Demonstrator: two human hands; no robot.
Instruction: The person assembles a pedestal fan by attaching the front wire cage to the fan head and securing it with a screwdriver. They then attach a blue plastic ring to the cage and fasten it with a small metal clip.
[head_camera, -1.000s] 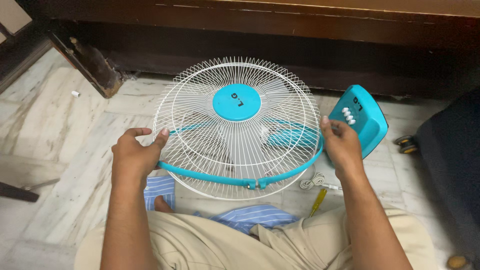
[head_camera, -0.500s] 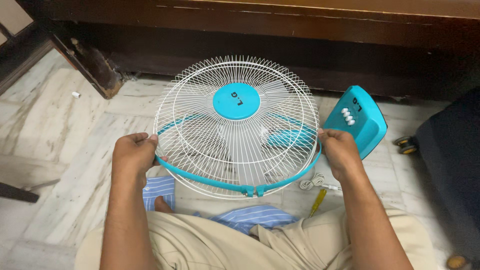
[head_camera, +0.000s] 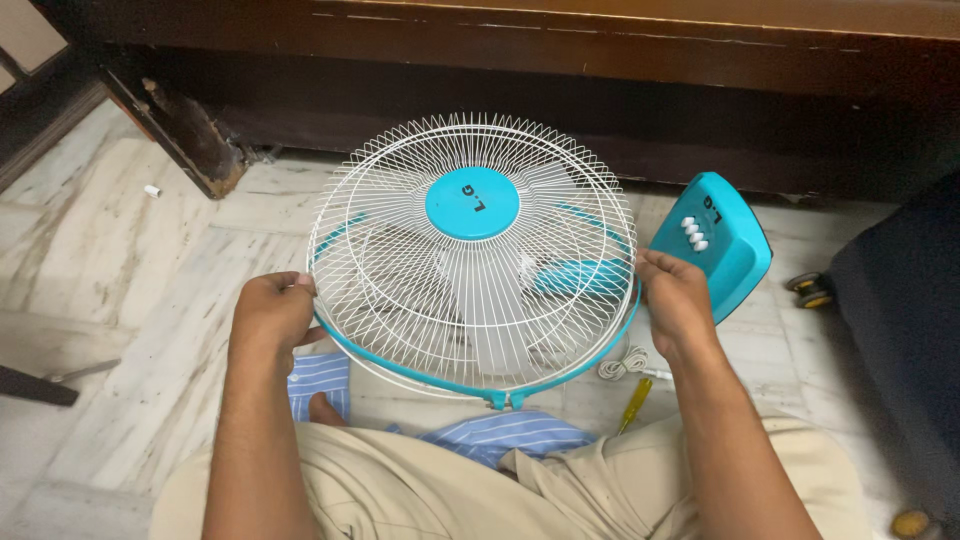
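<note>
The marble floor (head_camera: 120, 300) carries everything, with a dark wooden furniture base (head_camera: 600, 90) running along its far edge. The landmark is the white wire fan guard (head_camera: 400, 300), a round cage standing in front of the seated person's knees, tilted back a little; its turquoise centre cap (head_camera: 472, 203) faces the camera and pale blades show through the wires. Around the guard's near edge runs a turquoise rim band (head_camera: 590, 352), its two ends meeting at a small clasp (head_camera: 500, 399) at the guard's lowest point.

Right of the guard lies the turquoise fan base (head_camera: 725, 250) with a row of white push buttons — apart from the cage, leaning up off the floor. Just below the guard's right edge sit a coiled white cord (head_camera: 622, 364) and a yellow-handled screwdriver (head_camera: 636, 400).

The left hand (head_camera: 270, 315) is closed on the guard's left rim, fingers curled over wire and band together. The right hand (head_camera: 675, 298) clamps the right rim the same way, thumb on top.

As a judgement, the step in hand is seating the band around the two cage halves: it looks snug along the bottom arc, while its far arc shows only in short pieces through the wires. The next move likely calls for holding the halves pressed together and fastening the clasp — the screwdriver lies within reach, below the guard.
</note>
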